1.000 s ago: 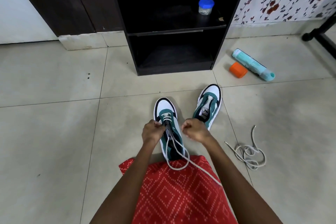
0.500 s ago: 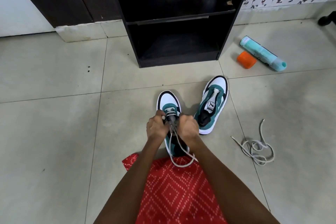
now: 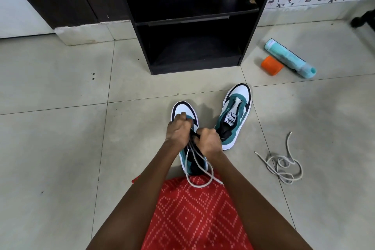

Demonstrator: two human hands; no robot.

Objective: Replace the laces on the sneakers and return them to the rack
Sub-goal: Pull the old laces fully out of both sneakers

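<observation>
**Desk:** What has just changed?

**Me:** A second ago my hands sat apart, one on each side of the near sneaker (image 3: 183,108). Now they meet over its eyelets. The left hand (image 3: 178,130) reaches farther toward the toe, and the right hand (image 3: 209,140) is bunched just beside it. All the fingers are curled tight, and both hands seem to pinch the lace (image 3: 197,186), whose slack loops back onto my lap. I judge I'm drawing a crossing snug, so this shoe is only part laced.

**Desk:** And the rest?

**Me:** The second sneaker (image 3: 235,115) lies just right of it on the floor, apparently unlaced. A loose lace (image 3: 284,166) is coiled farther right. The rack (image 3: 188,19) stands beyond, with no shoes in it.

**Desk:** Anything you can't see?

**Me:** My knuckles cover the eyelets and my fingertips. I can't tell which row I'm on, and the lace's tips are out of sight.
</observation>
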